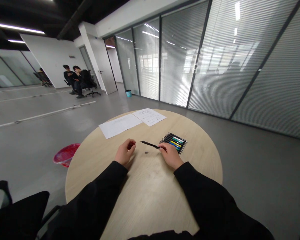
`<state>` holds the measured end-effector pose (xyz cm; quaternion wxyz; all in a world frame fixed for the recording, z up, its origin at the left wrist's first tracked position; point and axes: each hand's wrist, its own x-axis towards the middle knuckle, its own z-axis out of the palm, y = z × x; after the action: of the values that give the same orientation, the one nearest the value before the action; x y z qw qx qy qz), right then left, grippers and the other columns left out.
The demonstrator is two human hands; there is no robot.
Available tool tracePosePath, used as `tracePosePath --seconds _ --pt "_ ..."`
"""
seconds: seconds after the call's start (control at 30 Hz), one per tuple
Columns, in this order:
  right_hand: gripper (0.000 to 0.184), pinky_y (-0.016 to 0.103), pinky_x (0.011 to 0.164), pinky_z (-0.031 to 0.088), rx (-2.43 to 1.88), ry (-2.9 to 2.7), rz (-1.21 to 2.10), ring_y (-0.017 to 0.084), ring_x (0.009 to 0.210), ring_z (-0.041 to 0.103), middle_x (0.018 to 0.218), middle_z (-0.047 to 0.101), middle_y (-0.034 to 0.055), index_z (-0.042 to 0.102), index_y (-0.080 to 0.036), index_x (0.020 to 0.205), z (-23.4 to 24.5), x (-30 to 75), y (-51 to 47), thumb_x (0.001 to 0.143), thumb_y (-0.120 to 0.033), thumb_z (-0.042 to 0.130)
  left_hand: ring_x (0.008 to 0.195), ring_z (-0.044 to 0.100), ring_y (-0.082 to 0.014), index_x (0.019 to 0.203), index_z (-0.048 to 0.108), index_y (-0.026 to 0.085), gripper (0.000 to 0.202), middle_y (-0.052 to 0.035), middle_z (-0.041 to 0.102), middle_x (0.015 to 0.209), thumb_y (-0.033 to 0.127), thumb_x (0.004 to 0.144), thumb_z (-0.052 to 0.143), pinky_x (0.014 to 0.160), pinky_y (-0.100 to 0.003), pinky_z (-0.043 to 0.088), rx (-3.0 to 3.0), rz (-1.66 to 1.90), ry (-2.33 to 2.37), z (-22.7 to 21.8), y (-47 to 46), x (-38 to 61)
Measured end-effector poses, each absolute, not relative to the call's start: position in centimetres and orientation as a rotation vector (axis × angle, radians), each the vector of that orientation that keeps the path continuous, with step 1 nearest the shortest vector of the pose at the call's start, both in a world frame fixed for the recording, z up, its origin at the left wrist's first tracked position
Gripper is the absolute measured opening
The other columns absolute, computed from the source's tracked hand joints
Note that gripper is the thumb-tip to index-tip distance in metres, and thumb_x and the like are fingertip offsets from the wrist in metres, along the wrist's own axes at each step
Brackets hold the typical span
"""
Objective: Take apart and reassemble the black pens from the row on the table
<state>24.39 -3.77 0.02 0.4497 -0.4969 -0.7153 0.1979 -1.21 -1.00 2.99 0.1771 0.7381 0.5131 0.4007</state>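
Note:
My right hand [170, 155] rests on the round wooden table [145, 190] and pinches the rear end of a black pen [150, 144], which lies pointing left. My left hand [125, 152] sits to the left of the pen, fingers curled with the fingertips pinched together; what they hold, if anything, is too small to see. A tiny dark part [146, 152] lies on the table between the two hands. Just beyond my right hand is a row of several pens [174, 142] with black bodies and coloured grips, laid side by side.
Two white paper sheets [120, 125] [149, 116] lie at the table's far edge. A red bin [65, 154] stands on the floor to the left. A black chair [17, 210] is at the near left. Two seated people [76, 80] are far off. Glass partitions line the right.

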Motion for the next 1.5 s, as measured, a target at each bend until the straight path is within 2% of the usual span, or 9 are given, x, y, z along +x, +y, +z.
tracePosePath --seconds 0.17,1.17,1.5 --pt "0.02 0.032 0.087 0.046 -1.273 -1.786 0.444 0.02 0.091 0.063 0.095 0.071 0.0061 0.07 -0.019 0.094 -0.33 24.56 -3.58 0.086 -0.011 0.054 0.065 0.057 -0.0169 0.09 0.064 0.019 0.022 -0.0024 0.065 0.073 0.036 0.082 0.053 0.064 -0.029 0.045 2.041 1.153 1.448 2.82 -0.76 -1.33" --pt "0.019 0.031 0.085 0.045 -1.29 -1.866 0.419 0.019 0.09 0.062 0.093 0.071 0.0057 0.07 -0.019 0.092 -0.42 24.24 -3.86 0.087 -0.011 0.054 0.069 0.058 -0.0172 0.087 0.067 0.019 0.017 -0.0043 0.067 0.082 0.028 0.081 0.055 0.068 -0.03 0.047 2.128 1.136 1.382 2.81 -1.23 -0.74" --pt "0.018 0.03 0.086 0.044 -1.278 -1.871 0.413 0.019 0.091 0.062 0.095 0.071 0.006 0.07 -0.018 0.093 -0.47 24.23 -3.93 0.088 -0.01 0.054 0.069 0.064 -0.0176 0.089 0.066 0.016 0.022 -0.0038 0.066 0.075 0.036 0.081 0.06 0.069 -0.031 0.05 1.904 1.125 1.214 2.17 -0.82 -0.84"
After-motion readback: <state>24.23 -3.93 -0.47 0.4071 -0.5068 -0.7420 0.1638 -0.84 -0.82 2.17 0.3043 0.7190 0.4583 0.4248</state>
